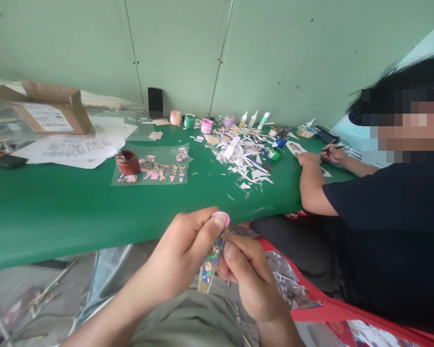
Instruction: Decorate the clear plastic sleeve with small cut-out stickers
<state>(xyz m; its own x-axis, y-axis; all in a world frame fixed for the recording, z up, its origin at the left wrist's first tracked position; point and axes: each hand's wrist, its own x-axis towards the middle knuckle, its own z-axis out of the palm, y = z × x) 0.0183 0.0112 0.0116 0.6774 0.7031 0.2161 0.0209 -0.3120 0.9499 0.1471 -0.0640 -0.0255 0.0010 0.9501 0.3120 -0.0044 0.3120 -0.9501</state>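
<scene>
My left hand [188,248] is closed on a colourful patterned strip [207,274], held above my lap near the table's front edge. The strip has a pink rounded end at the top, under my left thumb, and a pale margin along its side. Against the strip's right edge, my right hand [251,274] is closed with thumb and fingers pinched together. Whatever it may hold is hidden by the fingers. On the green table ahead, similar patterned cut-outs [155,168] lie on a clear plastic sheet [130,181], beside an open jar of reddish-brown paint [127,163].
White paper scraps [238,154] are heaped mid-table, with paint jars [206,126] and glue bottles [253,118] behind. A cardboard box [58,113] and printed sheets [75,149] lie left. A phone [155,102] leans on the wall. At right, a co-worker [386,207] handles a paper piece [294,148].
</scene>
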